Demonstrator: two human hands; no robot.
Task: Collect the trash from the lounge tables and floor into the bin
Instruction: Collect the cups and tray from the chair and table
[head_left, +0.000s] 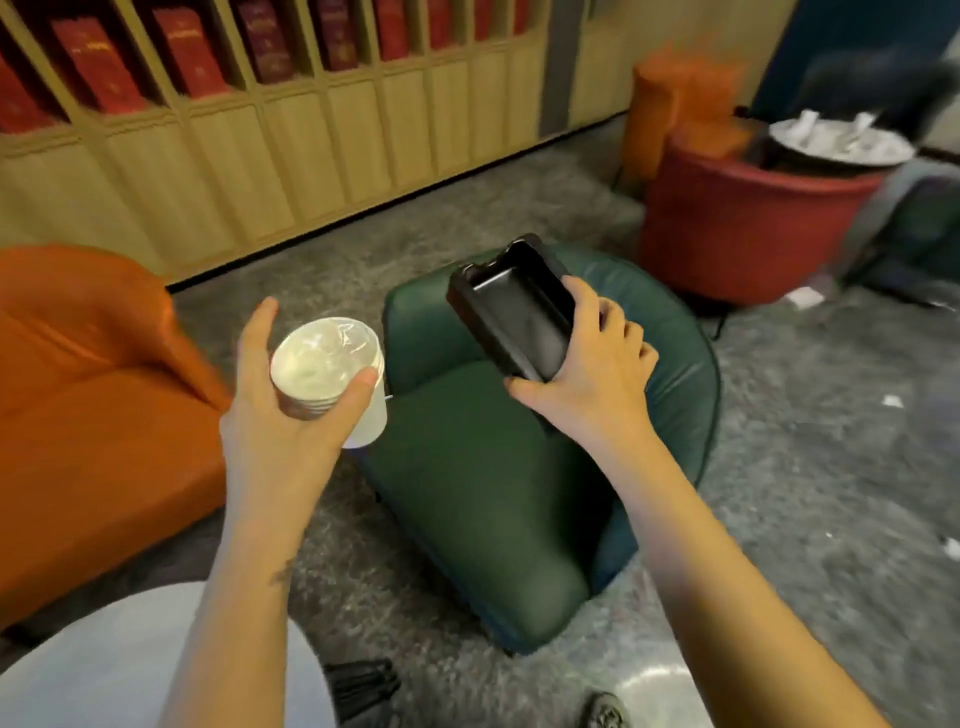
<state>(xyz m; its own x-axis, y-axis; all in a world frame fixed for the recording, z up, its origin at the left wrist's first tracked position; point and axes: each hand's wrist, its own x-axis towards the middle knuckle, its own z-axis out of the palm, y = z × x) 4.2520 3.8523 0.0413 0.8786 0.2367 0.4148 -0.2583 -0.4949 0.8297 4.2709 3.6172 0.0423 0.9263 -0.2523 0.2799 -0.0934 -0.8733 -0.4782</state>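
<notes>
Grey carpet floor (810, 467) fills this lounge, and soft chairs sit all round it. My left hand (280, 415) is wrapped round a stack of white cups (327, 371). Something shiny and crumpled is stuffed in the top one. My right hand (589, 376) grips a black tray (511, 317) by one end. The tray is tipped up and looks empty. Both things are up in the air, over a green chair (493, 499).

So both hands are full, and I think the job now is to carry this trash to the bin. I cannot see a bin anywhere, so I need to look round for it first.

To do it well, I would keep the cups standing straight so nothing falls out. I would hold the tray tight, since my grip is only on one end and it could slip. Maybe I could set the cups inside the tray to free a hand.

Further out, an orange sofa (78, 415) is on the left and a red chair (743, 228) is far off on the right. Behind the red chair, a round tabletop (893, 153) has more white trash (826, 137) on it. Small paper scraps (802, 297) lie on the floor near the red chair. Those are left to pick up, so I think the task is not close to done.
</notes>
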